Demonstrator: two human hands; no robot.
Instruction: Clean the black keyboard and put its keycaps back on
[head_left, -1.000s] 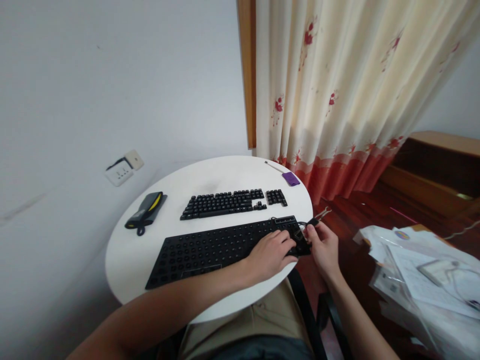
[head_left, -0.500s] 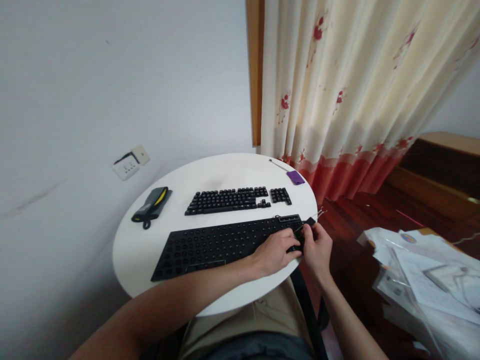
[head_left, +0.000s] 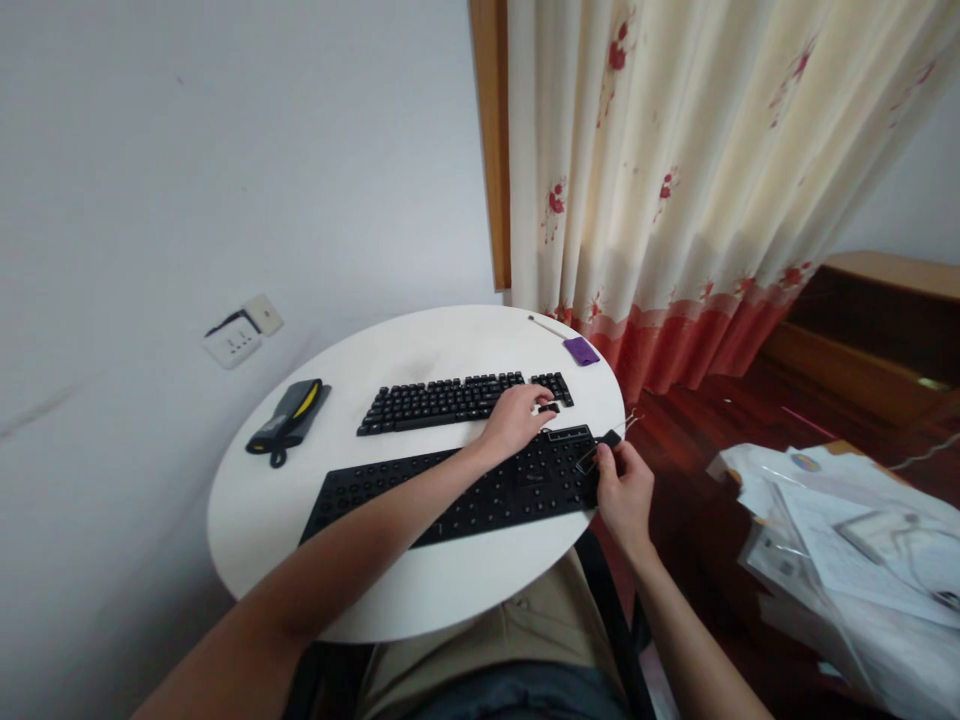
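Observation:
My left hand (head_left: 517, 420) is over the gap between the loose keycaps and the keyboard, its thumb and fingers pinched round a small black keycap (head_left: 551, 409). Rows of black keycaps (head_left: 435, 402) lie sorted in keyboard layout behind it, partly hidden by the hand. Closed at the keyboard's right end, my right hand (head_left: 626, 490) grips a keycap puller (head_left: 612, 438) with a black handle and wire loops. Below my left forearm lies the black keyboard (head_left: 465, 500), its key switches bare.
The round white table (head_left: 262, 535) carries a grey and black pouch with a yellow stripe (head_left: 289, 420) at left. A purple cloth (head_left: 581, 351) and a thin brush-like stick (head_left: 546, 327) lie at the back right. Papers and plastic bags (head_left: 847, 560) are piled beyond the table's right edge.
My left hand has moved from the keyboard's right end up and left to the loose keycaps. My right hand stays near the keyboard's right end with the puller. The view has shifted slightly.

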